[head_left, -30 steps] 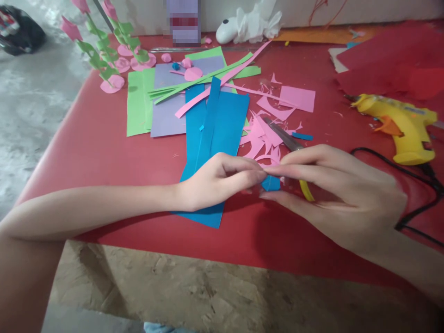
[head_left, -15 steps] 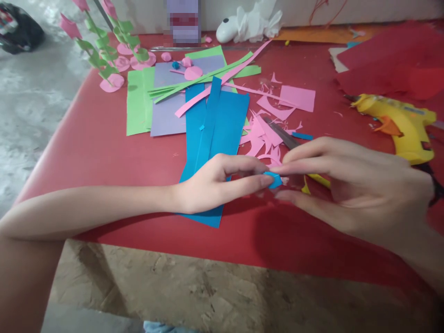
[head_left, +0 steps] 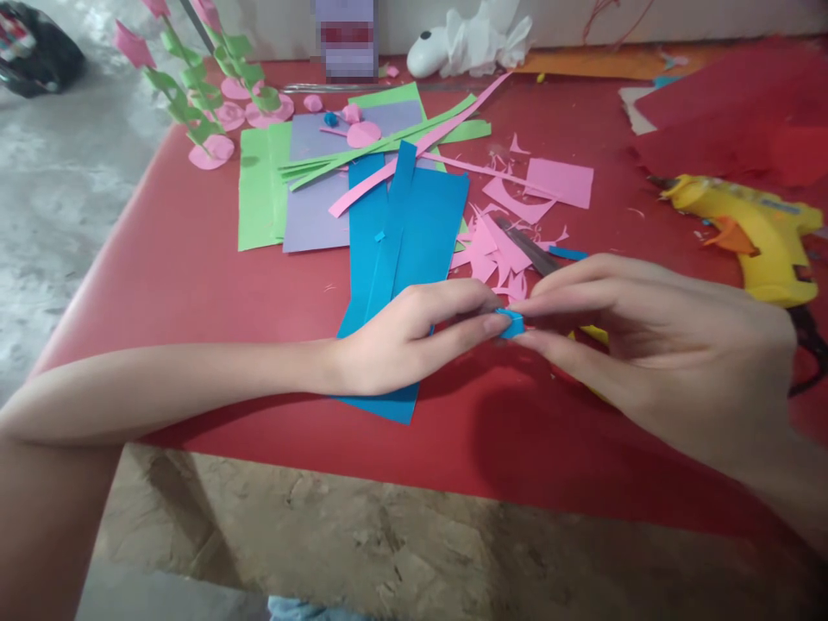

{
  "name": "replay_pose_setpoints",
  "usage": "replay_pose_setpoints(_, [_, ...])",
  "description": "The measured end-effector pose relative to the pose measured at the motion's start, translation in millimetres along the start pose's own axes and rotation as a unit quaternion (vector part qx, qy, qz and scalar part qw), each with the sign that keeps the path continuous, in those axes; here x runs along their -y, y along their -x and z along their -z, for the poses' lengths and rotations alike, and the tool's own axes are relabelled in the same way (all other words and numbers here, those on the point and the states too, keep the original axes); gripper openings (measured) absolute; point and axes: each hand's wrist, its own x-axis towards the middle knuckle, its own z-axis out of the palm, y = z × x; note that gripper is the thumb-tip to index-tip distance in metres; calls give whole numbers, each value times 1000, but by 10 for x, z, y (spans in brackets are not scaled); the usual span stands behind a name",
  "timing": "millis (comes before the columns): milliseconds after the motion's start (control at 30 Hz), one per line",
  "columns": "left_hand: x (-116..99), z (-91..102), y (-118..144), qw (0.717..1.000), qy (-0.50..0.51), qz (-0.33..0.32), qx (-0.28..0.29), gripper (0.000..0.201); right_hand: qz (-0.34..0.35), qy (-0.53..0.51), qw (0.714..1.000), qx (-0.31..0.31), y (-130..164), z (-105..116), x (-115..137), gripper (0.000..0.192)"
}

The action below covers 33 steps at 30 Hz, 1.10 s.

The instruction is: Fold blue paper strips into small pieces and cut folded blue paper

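- Pinching a small blue paper piece (head_left: 513, 324) calls for light pressure, I judge: it looks folded, and hard squeezing could flatten it or blur its corners.
- It sits above the near-middle part of the red table (head_left: 259, 302), between both sets of fingertips.
- The left hand (head_left: 414, 336) has a narrow grip on its left end, thumb laid across the near face.
- The right hand (head_left: 679, 336) meets its right end, forefinger above and thumb below, also a narrow grip; the other fingers look loosely bent.
- Steadying with one hand while the other presses each edge should keep the sides even; working on one edge at a time seems safest.
- The visible end points toward the right hand. What shows of the piece runs roughly left to right, but fingers cover the rest, so its true long axis is hard to tell.
- Just beyond, blue sheets (head_left: 430, 224) lie partly under the left hand, with scissors (head_left: 530, 248) and pink scraps (head_left: 492, 250) near the fingertips.
- Farther right rests a yellow glue gun (head_left: 769, 241), its nozzle toward the left.
- Farther back, pink paper flowers (head_left: 133, 43) stand at the left.
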Motion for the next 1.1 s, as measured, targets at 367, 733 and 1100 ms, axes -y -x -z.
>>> replay_pose_setpoints(367, [79, 41, -6, 996, 67, 14, 54, 22, 18, -16, 1000, -14, 58, -73, -73, 19])
replay_pose_setpoints(733, [87, 75, 13, 988, 125, 15, 88, 23, -25, -114, 993, 17, 116, -86, -57, 25])
replay_pose_setpoints(1100, [68, 63, 16, 992, 105, 32, 64, 22, 7, -89, 996, 3, 116, -76, -67, 38])
